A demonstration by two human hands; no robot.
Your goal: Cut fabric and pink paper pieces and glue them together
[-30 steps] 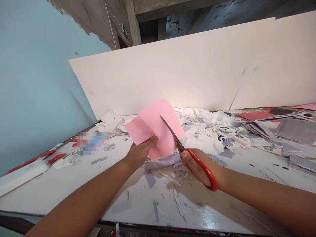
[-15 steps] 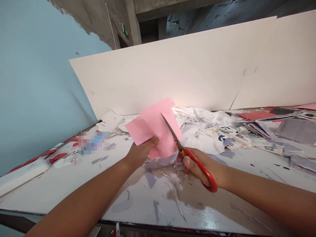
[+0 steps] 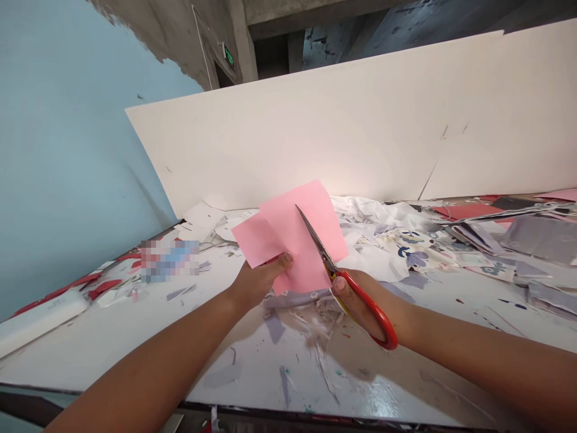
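My left hand (image 3: 265, 278) grips a sheet of pink paper (image 3: 288, 219) by its lower part, the thumb pressed on the near face and the other fingers hidden behind. The sheet is tilted up above the table and has a notched upper left edge. In my right hand (image 3: 360, 300) is a pair of scissors (image 3: 322, 252) with red and yellow handles. One blade lies across the front of the paper, pointing up and left; the other blade is hidden behind the sheet.
Crumpled white cloth and floral scraps (image 3: 412, 255) lie at the back right, with red pieces (image 3: 469, 210) beyond. Thin offcuts (image 3: 324, 367) are scattered over the white table (image 3: 135, 337). A white panel (image 3: 338, 138) stands along the back, and a white box-like object (image 3: 40, 319) lies at the left.
The pink paper has shifted slightly right, and its right part now spreads wider, with the upper right notch no longer visible. The scissors have stayed nearly in place.
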